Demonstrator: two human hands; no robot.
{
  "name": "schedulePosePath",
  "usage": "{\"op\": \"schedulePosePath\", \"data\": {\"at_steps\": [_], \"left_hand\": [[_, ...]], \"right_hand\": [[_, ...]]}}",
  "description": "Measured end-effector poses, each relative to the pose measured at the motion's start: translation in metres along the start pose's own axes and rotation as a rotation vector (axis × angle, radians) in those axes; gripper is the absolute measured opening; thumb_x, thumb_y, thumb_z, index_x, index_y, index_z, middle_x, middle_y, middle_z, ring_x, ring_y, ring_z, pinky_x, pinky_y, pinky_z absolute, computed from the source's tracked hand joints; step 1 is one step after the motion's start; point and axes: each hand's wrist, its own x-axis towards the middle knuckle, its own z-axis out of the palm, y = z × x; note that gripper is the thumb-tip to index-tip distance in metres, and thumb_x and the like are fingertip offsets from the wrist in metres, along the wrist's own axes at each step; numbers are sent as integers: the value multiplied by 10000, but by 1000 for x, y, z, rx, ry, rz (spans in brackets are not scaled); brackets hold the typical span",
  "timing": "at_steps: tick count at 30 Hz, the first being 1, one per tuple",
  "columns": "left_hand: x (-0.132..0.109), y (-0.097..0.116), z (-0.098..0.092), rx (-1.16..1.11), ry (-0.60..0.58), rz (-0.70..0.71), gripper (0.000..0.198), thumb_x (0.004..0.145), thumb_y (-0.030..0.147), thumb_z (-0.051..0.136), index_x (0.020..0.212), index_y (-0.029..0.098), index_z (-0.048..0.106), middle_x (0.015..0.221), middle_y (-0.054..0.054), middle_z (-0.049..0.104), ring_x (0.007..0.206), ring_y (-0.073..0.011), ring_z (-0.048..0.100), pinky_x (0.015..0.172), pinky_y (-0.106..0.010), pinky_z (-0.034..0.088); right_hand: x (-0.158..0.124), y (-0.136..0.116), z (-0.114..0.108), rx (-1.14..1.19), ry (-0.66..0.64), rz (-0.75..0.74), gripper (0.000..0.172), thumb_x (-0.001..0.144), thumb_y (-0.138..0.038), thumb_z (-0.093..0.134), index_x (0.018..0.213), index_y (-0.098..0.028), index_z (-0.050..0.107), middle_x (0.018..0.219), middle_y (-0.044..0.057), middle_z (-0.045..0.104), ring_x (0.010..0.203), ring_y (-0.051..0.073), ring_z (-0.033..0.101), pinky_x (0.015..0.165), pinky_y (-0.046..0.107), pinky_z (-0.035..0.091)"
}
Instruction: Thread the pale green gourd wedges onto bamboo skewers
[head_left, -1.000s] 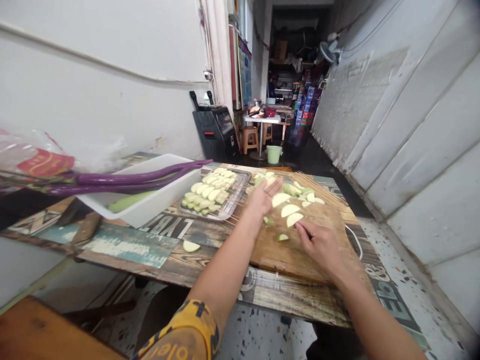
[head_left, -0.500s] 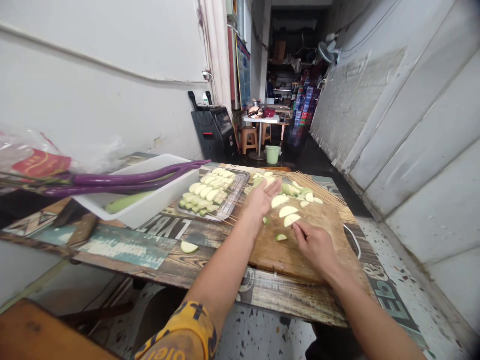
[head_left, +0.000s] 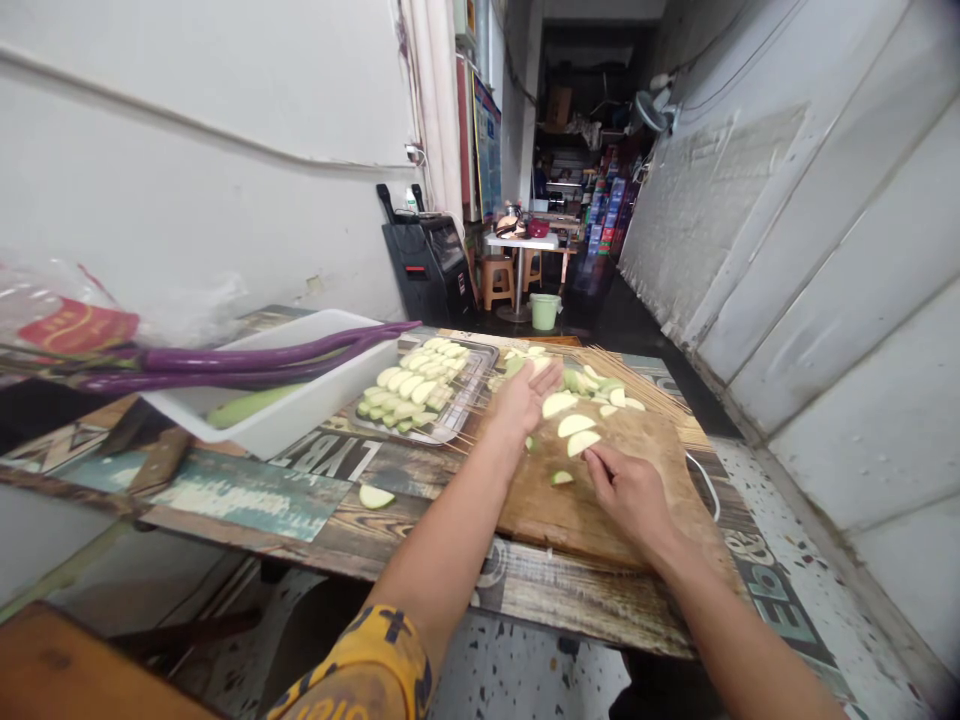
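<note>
Over the wooden cutting board (head_left: 637, 425), my right hand (head_left: 630, 492) is closed in a pinch at the near end of a row of half-round zucchini slices (head_left: 576, 426). They line up as if threaded on a skewer, but the stick is too fine to make out. My left hand (head_left: 529, 392) is at the far end of that row, palm turned up and fingers stretched out. Loose zucchini pieces (head_left: 592, 381) lie beyond the hands, and one small piece (head_left: 562, 478) lies on the board. To the left, a metal tray (head_left: 480, 372) holds skewered slices in rows.
A white bin (head_left: 300, 425) with long purple eggplants (head_left: 247, 360) stands at the left, near a knife (head_left: 161, 460). One slice (head_left: 376, 496) lies near the table's front edge. Bamboo skewers (head_left: 645, 380) lie behind the board. A black speaker (head_left: 431, 265) stands beyond.
Almost nothing differs. Both hands and the row of slices hold their places, and the view has shifted very slightly.
</note>
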Motion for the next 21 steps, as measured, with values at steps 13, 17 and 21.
{"op": "schedulePosePath", "data": {"at_steps": [13, 17, 21], "left_hand": [[0, -1, 0, 37, 15, 2, 181, 851, 193, 438, 952, 73, 528, 880, -162, 667, 874, -205, 643, 786, -323, 502], [0, -1, 1, 40, 29, -3, 192, 850, 192, 441, 968, 71, 532, 895, -170, 662, 867, -203, 645, 782, -319, 504], [-1, -2, 2, 49, 35, 8, 213, 854, 189, 431, 1007, 74, 524, 907, -168, 663, 870, -205, 644, 783, -323, 503]], "right_hand": [[0, 1, 1, -19, 4, 4, 293, 861, -304, 390, 728, -183, 622, 593, 10, 620, 499, 110, 526, 512, 216, 298], [-1, 0, 0, -8, 1, -3, 300, 861, -300, 385, 714, -181, 618, 590, 8, 613, 483, 103, 502, 507, 215, 295], [-1, 0, 0, -1, -8, -6, 306, 863, -296, 380, 694, -179, 607, 592, 7, 608, 478, 100, 487, 508, 216, 294]]}}
